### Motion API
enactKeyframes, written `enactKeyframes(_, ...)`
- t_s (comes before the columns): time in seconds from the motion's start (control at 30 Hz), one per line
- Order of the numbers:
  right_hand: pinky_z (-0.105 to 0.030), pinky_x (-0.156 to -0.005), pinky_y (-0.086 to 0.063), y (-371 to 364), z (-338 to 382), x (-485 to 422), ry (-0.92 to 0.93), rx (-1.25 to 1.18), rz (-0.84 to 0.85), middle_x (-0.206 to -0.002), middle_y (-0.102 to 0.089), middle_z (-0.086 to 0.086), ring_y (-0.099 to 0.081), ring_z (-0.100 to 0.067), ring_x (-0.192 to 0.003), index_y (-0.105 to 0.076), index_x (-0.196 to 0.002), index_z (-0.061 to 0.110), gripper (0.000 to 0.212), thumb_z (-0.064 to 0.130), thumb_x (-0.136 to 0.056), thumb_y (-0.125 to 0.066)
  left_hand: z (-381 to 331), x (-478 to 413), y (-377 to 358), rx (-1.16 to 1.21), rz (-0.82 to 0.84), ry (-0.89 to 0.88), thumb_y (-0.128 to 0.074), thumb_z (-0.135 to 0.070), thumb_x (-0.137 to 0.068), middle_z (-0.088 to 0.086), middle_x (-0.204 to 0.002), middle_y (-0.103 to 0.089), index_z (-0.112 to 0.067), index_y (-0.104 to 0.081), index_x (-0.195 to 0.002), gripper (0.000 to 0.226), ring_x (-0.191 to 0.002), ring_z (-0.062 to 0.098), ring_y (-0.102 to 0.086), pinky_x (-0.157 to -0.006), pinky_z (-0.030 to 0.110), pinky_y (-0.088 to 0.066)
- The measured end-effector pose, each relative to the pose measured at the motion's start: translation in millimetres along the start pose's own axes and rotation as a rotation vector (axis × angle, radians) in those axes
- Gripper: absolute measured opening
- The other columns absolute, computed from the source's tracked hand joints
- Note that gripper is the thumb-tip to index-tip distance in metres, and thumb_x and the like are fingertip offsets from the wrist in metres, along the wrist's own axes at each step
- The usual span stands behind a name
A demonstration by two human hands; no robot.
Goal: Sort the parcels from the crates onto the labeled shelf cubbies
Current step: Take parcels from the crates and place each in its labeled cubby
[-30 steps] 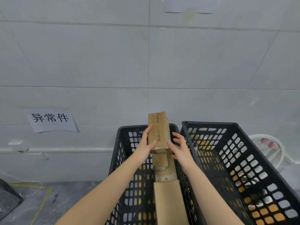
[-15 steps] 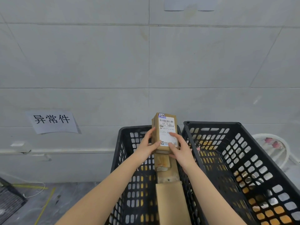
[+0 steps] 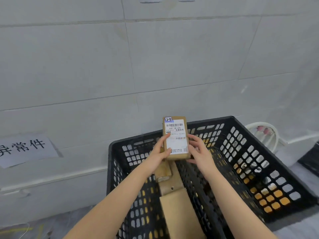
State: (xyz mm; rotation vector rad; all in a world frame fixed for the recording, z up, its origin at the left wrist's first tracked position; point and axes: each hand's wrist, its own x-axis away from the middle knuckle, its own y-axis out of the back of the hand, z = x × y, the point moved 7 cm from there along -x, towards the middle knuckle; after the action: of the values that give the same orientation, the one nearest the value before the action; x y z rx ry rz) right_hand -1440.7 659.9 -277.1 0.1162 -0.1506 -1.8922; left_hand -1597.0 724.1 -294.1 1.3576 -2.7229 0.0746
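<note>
**Q:** What does the setting show?

**A:** A grey tiled wall [image 3: 86, 57] with a paper sign [image 3: 25, 149] taped low on it. Two black slotted crates stand against it: the left crate [image 3: 110, 169], and the right crate [image 3: 259, 144] touching its side. No shelf or cubbies are in view.

**Q:** Where is the parcel?

**A:** The parcel [image 3: 175, 137] is upright above the left crate's far rim, clear of it. Its white label [image 3: 177, 140] faces the camera. A small handwritten tag [image 3: 168, 119], apparently "2-4", sits at the label's upper corner.

**Q:** How do the hands stand?

**A:** Both grip the parcel. The left hand [image 3: 158, 152] clasps the edge nearer the sign, thumb laid on the label face. The right hand [image 3: 198, 152] curls round the opposite edge, on the right crate's side. Neither hand is spread open.

**Q:** Which step is this?

**A:** Probably the reading step: the parcel is out of the crate and turned for inspection, but not yet shelved.

**Q:** What does the next move call for?

**A:** Likely turning away from the crates to find the cubby matching the tag, then carrying the parcel there with a firm hold.
</note>
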Motion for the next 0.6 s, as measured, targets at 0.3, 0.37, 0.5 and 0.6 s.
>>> enactKeyframes(0.3, -0.033, -0.095, -0.043, 189, -27, 67, -0.177, 0.647, -0.492, -0.139, -0.054, 0.001, -0.052, -0.018, -0.123, -0.045, -0.142, 0.032, 0.043, 0.039, -0.1, -0.047, -26, -66, -158, 0.001, 0.383, -0.04, -0.059, -0.016, -0.09, -0.004, -0.158, -0.03, -0.064, -0.046, -0.128, 0.063, -0.141, 0.026, -0.039, -0.114, 0.052, -0.037)
enactKeyframes(0.37, -0.038, -0.106, -0.038, 236, -40, 89, -0.222, 0.728, -0.534, -0.142, -0.051, -0.002, -0.045, -0.021, -0.13, -0.045, -0.143, 0.028, 0.046, 0.041, -0.099, -0.047, -28, -73, -216, 0.022, 0.484, -0.054, -0.06, -0.016, -0.088, -0.006, -0.158, -0.03, -0.062, -0.047, -0.129, 0.063, -0.142, 0.024, -0.037, -0.114, 0.05, -0.037)
enactKeyframes(0.5, -0.044, -0.116, -0.026, 335, -64, 142, -0.325, 0.836, -0.634, -0.149, -0.044, -0.007, -0.032, -0.028, -0.142, -0.042, -0.146, 0.025, 0.053, 0.047, -0.098, -0.045, -31, -80, -342, -0.011, 0.664, -0.09, -0.057, -0.008, -0.091, -0.002, -0.158, -0.03, -0.059, -0.049, -0.13, 0.065, -0.143, 0.024, -0.036, -0.115, 0.049, -0.037)
enactKeyframes(0.6, -0.048, -0.12, -0.015, 413, -77, 191, -0.428, 0.876, -0.722, -0.156, -0.034, -0.006, -0.019, -0.028, -0.148, -0.037, -0.149, 0.027, 0.056, 0.047, -0.098, -0.046, -29, -81, -442, -0.048, 0.773, -0.104, -0.057, -0.003, -0.091, 0.0, -0.155, -0.036, -0.057, -0.047, -0.132, 0.068, -0.135, 0.026, -0.047, -0.109, 0.047, -0.044)
